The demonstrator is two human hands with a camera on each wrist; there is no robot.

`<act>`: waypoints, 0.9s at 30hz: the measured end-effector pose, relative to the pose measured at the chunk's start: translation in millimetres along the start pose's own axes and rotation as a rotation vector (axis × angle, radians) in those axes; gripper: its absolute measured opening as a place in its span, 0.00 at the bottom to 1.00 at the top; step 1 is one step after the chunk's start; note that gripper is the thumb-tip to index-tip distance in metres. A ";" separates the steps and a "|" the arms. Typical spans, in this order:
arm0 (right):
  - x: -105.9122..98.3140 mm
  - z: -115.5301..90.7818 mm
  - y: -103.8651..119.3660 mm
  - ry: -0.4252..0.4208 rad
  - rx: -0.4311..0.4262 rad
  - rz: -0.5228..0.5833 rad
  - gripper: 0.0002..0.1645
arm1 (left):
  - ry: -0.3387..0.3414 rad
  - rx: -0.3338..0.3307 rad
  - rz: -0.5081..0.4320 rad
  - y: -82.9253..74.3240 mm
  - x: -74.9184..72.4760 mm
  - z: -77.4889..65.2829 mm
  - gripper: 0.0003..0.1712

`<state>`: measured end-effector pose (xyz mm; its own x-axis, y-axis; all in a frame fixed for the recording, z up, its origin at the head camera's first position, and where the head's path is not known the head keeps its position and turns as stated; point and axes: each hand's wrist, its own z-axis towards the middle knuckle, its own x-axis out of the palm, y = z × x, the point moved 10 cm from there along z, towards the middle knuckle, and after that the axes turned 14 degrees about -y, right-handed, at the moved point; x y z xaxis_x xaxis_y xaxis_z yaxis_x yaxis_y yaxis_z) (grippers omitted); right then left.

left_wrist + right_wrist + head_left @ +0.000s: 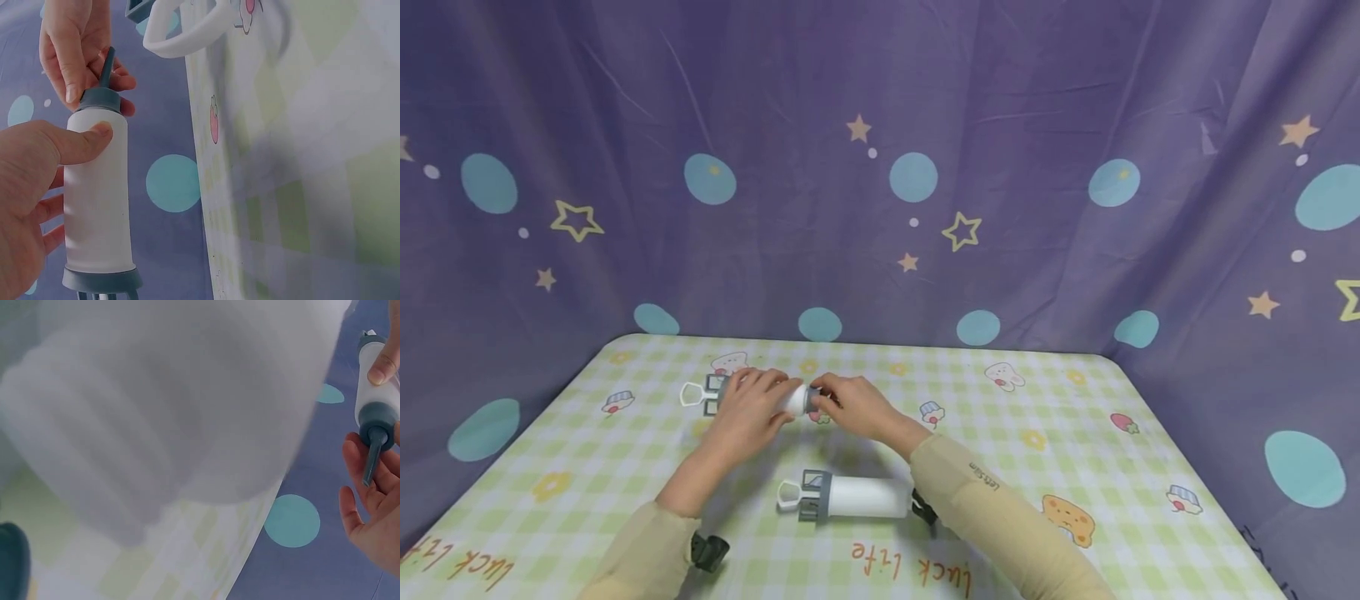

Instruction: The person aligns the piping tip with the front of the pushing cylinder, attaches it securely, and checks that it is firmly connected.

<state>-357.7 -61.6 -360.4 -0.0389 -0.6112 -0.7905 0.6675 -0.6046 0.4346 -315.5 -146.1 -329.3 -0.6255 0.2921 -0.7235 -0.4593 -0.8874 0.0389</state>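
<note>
My left hand [748, 417] grips the white barrel of a large syringe [97, 194], held over the back left of the table. Its thumb lies along the barrel just under the grey-blue cap [100, 100], from which a thin tapered nozzle [374, 459] sticks out. The fingers of my right hand [857, 404] pinch that cap around the nozzle's base. A white loop handle [692, 394] juts from the syringe's left end. A second syringe [868, 497] lies on the table below my right forearm; its threaded neck [94, 437] looms large and blurred in the right wrist view.
A green-and-white checked cloth [1037, 400] with cartoon prints covers the table. Behind it hangs a purple curtain [805, 233] with stars and teal spots. A blurred teal part [12, 565] shows at the lower left of the right wrist view.
</note>
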 end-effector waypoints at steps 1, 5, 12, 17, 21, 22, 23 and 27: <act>0.3 -0.4 -0.9 0.003 0.012 0.013 0.22 | -0.001 0.000 0.003 0.1 0.1 0.3 0.29; -0.1 -1.3 -2.5 -0.013 0.019 0.030 0.27 | -0.006 0.001 0.007 0.5 0.1 1.9 0.29; -5.6 -1.3 -0.5 -0.064 -0.005 0.025 0.22 | -0.008 0.000 0.007 -0.2 -1.0 2.9 0.29; -6.9 -1.6 -0.7 -0.068 -0.009 0.016 0.21 | -0.008 0.000 0.007 -0.8 -0.5 2.8 0.29; -6.1 -2.0 -1.7 -0.063 -0.006 0.018 0.21 | -0.014 0.009 0.015 -1.8 -0.3 2.1 0.29; -5.8 -2.1 -2.2 -0.060 -0.003 0.020 0.21 | -0.016 0.012 0.017 -1.9 -0.1 1.8 0.29; -5.5 -2.0 -2.4 -0.058 -0.003 0.023 0.21 | -0.019 0.015 0.018 -2.1 -0.1 1.6 0.28; -3.7 -2.2 -3.6 -0.044 0.006 0.033 0.22 | -0.022 0.017 0.015 -2.4 0.1 0.6 0.28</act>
<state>-358.3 -56.0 -360.0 -0.0499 -0.6527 -0.7560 0.6647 -0.5867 0.4626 -314.8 -143.8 -329.1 -0.6458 0.2869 -0.7076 -0.4605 -0.8855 0.0613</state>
